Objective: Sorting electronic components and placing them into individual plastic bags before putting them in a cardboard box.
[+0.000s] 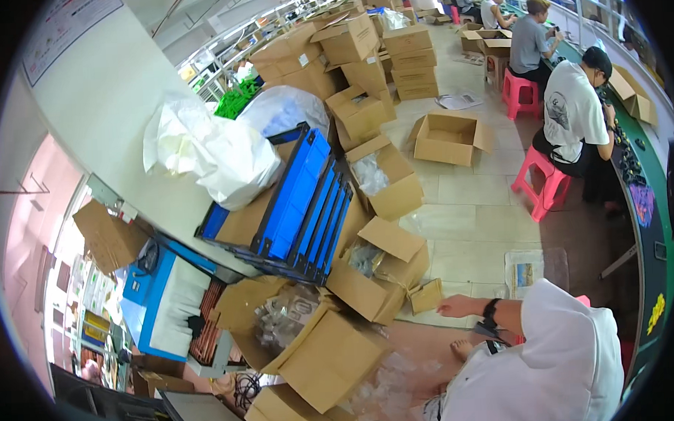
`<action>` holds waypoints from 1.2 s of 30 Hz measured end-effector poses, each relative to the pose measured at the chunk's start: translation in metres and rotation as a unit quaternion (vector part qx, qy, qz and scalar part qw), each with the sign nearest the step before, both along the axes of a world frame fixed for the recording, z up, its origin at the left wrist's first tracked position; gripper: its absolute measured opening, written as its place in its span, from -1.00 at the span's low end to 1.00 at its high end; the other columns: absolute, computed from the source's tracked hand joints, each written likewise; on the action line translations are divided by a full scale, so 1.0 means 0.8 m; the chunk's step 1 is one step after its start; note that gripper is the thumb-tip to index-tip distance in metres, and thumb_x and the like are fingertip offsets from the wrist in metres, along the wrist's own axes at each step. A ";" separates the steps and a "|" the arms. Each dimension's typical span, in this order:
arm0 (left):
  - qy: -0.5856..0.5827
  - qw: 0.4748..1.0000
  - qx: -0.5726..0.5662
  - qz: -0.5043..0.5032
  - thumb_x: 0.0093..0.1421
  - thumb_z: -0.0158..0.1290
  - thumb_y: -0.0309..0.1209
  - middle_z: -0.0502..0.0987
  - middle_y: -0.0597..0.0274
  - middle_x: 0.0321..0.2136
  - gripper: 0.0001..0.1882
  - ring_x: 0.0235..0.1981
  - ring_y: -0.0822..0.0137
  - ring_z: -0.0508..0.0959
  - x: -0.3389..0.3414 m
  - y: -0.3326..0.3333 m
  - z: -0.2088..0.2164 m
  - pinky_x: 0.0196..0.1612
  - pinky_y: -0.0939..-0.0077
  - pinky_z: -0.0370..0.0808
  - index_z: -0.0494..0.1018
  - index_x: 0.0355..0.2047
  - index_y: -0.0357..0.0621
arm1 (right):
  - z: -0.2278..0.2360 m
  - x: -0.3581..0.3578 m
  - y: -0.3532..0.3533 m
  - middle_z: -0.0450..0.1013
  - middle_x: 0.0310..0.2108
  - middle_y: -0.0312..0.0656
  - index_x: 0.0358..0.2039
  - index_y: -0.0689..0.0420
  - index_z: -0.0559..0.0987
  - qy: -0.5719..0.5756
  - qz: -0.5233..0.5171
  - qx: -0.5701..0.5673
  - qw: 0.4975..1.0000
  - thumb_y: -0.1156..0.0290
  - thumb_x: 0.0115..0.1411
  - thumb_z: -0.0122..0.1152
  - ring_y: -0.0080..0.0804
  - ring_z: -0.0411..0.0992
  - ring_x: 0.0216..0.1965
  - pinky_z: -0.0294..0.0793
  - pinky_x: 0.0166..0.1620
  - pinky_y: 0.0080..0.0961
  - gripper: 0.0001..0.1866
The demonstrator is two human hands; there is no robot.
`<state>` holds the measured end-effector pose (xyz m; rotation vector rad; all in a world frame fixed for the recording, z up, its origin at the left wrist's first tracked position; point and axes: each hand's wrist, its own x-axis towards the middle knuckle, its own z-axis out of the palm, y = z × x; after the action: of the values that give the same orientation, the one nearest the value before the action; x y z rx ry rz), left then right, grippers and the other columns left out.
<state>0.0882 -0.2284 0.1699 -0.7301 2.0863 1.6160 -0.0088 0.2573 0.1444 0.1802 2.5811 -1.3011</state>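
My right hand (457, 306) reaches left from a white sleeve, with a black band (491, 313) on its wrist. Its fingers look loosely stretched, and nothing shows in them. Closest to it is a small cardboard flap (426, 296) beside an open carton (380, 272) with clear plastic inside. My left hand does not show. Below the right hand is bare skin that looks like a foot (462, 348), partly hidden by my white top (550, 359).
Another open carton (334, 351) of clear bags stands at lower left, near scattered plastic on the floor (391, 379). Blue crates (296, 197) and a white sack (201, 152) lie beyond. Several people sit on pink stools (540, 181) along a green bench (662, 273) at right.
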 end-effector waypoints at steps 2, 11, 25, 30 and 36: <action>0.005 1.000 -0.008 0.014 0.22 -0.02 -0.32 0.56 0.14 -0.45 -0.74 -0.41 0.36 0.54 0.010 0.001 0.010 -0.39 0.47 0.48 0.45 -0.22 -0.28 | -0.051 0.052 0.037 0.55 -0.29 -0.07 -0.14 0.09 0.58 -0.056 -0.063 0.013 0.996 0.15 0.16 -0.01 -0.12 0.51 -0.24 0.46 -0.12 -0.29 -0.63; 0.166 0.972 -0.057 0.157 0.27 -0.05 -0.30 0.61 0.10 -0.30 -0.71 -0.27 0.29 0.58 0.032 -0.099 0.041 -0.21 0.42 0.51 0.51 -0.20 -0.28 | -0.191 0.223 0.092 0.46 -0.56 -0.19 -0.36 0.08 0.56 -0.215 0.176 0.086 0.957 0.20 0.19 0.06 -0.35 0.45 -0.51 0.39 -0.47 -0.38 -0.77; -0.089 0.917 -0.328 0.210 0.19 -0.02 -0.22 0.59 0.00 -0.34 -0.67 -0.26 0.15 0.58 0.473 -0.048 -0.172 -0.16 0.25 0.44 0.52 -0.25 -0.25 | -0.137 -0.120 -0.097 0.33 -0.63 -0.38 -0.37 -0.04 0.48 -0.290 0.106 -0.104 0.945 0.30 0.21 0.11 -0.58 0.31 -0.64 0.27 -0.62 -0.64 -0.94; 0.013 0.812 0.002 0.583 0.14 0.00 -0.26 0.59 -0.02 -0.39 -0.72 -0.33 0.09 0.59 0.403 -0.060 -0.127 -0.22 0.32 0.50 0.53 -0.24 -0.17 | -0.106 -0.155 -0.237 0.40 -0.58 -0.36 -0.34 0.15 0.53 -0.200 0.273 -0.036 0.940 0.33 0.21 0.08 -0.61 0.36 -0.59 0.32 -0.56 -0.66 -0.84; -0.012 0.828 -0.014 0.560 0.15 0.03 -0.20 0.60 0.00 -0.32 -0.67 -0.24 0.07 0.60 0.372 -0.063 -0.124 -0.15 0.32 0.49 0.54 -0.20 -0.16 | -0.016 -0.056 -0.428 0.49 -0.38 -0.28 -0.18 0.23 0.54 -0.266 0.443 0.045 0.855 0.42 0.19 0.12 -0.54 0.44 -0.46 0.43 -0.40 -0.61 -0.78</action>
<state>0.3854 -0.2789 0.0708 -2.2480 1.6653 2.0157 -0.0539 -0.0849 0.1314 -0.5115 1.8377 -0.6442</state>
